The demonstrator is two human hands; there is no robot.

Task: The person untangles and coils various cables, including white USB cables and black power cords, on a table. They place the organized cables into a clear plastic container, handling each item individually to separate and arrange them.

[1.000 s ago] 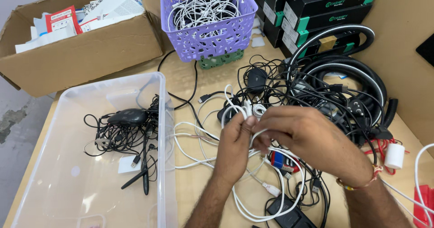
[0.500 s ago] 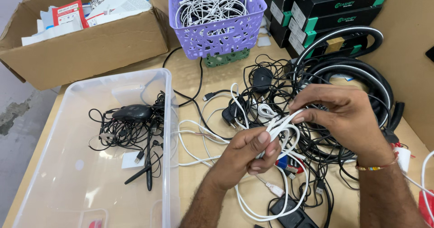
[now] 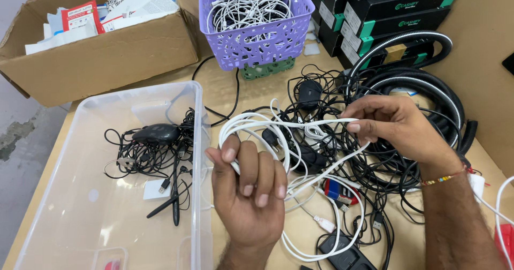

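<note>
Left hand point(image 3: 249, 192) grips looped white cable point(image 3: 278, 128) at centre frame; right hand point(image 3: 396, 125) pinches its far end (keeping it taut), above tangled black wires point(image 3: 332, 157).

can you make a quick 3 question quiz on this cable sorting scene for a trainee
1. True or false: the left hand is closed around loops of the white cable.
2. What lies inside the clear plastic bin? A) a black mouse with tangled black cords B) green boxes C) a grey hose
3. Fill in: the purple basket holds coiled ____ cables.

Key
1. True. The right hand pinches the same cable between its fingers.
2. A, the black mouse and cords.
3. White.
</note>
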